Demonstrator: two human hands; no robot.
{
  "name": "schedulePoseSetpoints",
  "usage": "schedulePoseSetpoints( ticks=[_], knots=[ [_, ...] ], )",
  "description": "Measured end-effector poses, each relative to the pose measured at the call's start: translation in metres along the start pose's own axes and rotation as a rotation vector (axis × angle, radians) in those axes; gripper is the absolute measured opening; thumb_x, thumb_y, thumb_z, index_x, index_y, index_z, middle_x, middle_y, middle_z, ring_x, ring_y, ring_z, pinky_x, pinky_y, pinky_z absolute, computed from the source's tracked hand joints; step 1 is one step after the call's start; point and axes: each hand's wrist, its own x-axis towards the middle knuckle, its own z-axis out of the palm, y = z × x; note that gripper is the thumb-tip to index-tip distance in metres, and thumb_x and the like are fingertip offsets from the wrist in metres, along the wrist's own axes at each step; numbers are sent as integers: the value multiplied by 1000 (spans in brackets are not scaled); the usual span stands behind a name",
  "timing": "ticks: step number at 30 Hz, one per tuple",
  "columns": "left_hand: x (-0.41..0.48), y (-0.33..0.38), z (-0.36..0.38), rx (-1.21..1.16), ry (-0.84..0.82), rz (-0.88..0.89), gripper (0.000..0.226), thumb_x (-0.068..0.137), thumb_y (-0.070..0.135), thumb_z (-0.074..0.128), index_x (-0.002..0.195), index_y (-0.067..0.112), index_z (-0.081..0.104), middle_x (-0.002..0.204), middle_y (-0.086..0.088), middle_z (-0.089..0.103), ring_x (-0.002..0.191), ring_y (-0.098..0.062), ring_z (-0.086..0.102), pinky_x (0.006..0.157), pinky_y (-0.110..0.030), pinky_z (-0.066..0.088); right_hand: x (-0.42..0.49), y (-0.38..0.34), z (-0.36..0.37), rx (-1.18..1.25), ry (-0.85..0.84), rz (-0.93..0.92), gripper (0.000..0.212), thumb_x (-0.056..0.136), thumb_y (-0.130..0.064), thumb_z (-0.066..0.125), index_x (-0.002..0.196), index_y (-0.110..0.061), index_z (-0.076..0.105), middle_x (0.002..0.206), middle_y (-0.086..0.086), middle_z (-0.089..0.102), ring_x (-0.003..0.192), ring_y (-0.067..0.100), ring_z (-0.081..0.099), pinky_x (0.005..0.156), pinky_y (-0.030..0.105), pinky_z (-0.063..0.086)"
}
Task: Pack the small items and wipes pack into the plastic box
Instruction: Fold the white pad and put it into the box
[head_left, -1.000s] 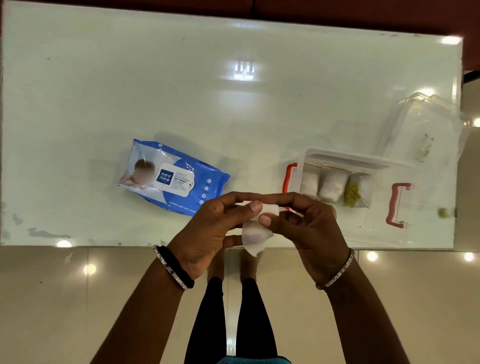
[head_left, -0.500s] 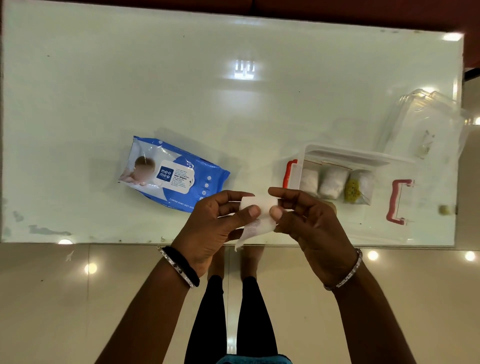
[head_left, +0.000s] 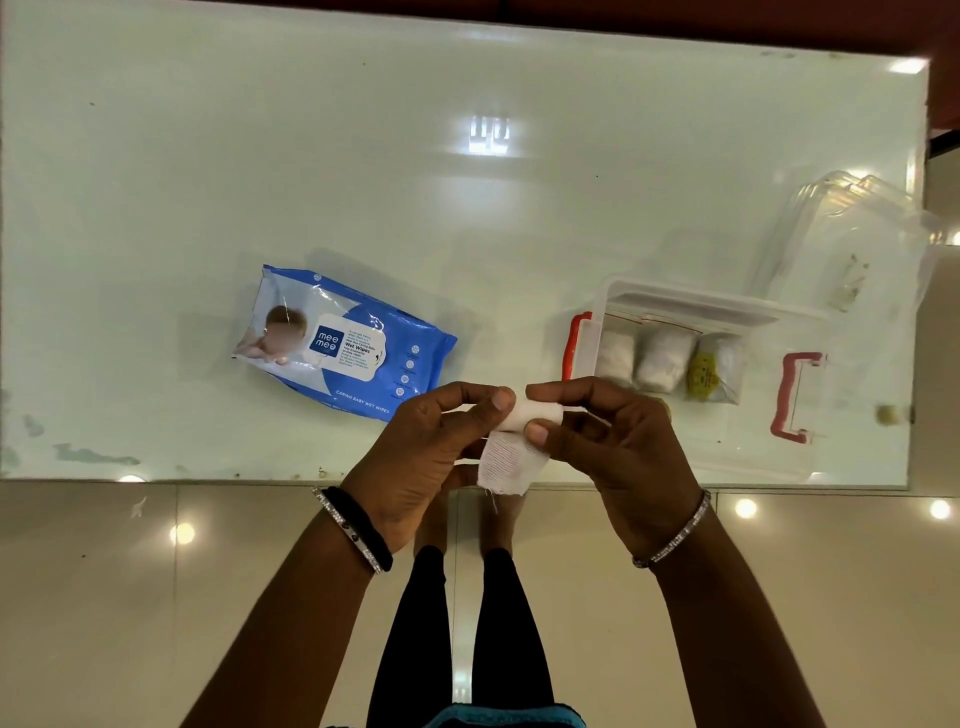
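A small white gauze roll (head_left: 524, 421) is pinched from both ends above the near edge of the bench (head_left: 467, 208). The fingers (head_left: 498, 400) of the left hand (head_left: 421, 462) are closed on its left end, with the thumb laid along the top. The right hand (head_left: 618, 457) is closed on the right end, the roll being gripped between the forefinger above and the thumb below. A loose tail of the gauze is seen hanging down from the roll between the two hands, past the bench edge. A bracelet and a dark band (head_left: 358, 530) are worn on the left wrist, and a bracelet (head_left: 675, 535) on the right.

Just right of the hands, an open clear plastic box (head_left: 769, 441) with red handles is set on the bench. Three small wrapped items (head_left: 665, 364) are lined up along its far wall, two white and one partly yellow. The clear lid (head_left: 852, 239) is laid beyond the box, at the far right corner of the bench.

To the left of the hands, the blue and white wipes pack (head_left: 343, 343) is lying flat on the bench, outside the box and well apart from it, its near corner close to the left hand.
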Motion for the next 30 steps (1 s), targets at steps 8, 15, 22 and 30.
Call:
schedulePoseSetpoints(
  ticks=[8,15,22,30],
  knots=[
    [-2,-3,2,-115,-28,25,37,65,27,75,102,19,72,97,-17,76,90,-26,75,65,-28,60,-6,-3,0,101,-20,151,52,69,-31,83,117,-19,69,113,12,69,97,30,72,81,43,60],
    [-2,-5,0,-91,-29,75,45,65,13,78,109,13,69,105,-13,74,92,-26,74,74,-33,60,-7,-1,3,130,41,165,39,69,-22,78,104,-6,74,97,16,74,80,23,75,69,28,59],
    [-2,-2,7,-194,11,-30,50,57,39,77,98,11,73,99,-13,76,87,-29,75,70,-27,62,-9,2,-5,50,11,84,44,66,-11,81,109,-10,72,108,15,73,91,30,70,96,52,51],
    [2,-10,12,-55,-19,37,37,61,21,79,97,13,75,99,-11,76,92,-26,74,70,-25,60,-14,-1,-14,82,12,153,35,70,-25,80,94,-1,73,98,18,74,91,27,73,83,38,60]
  ],
)
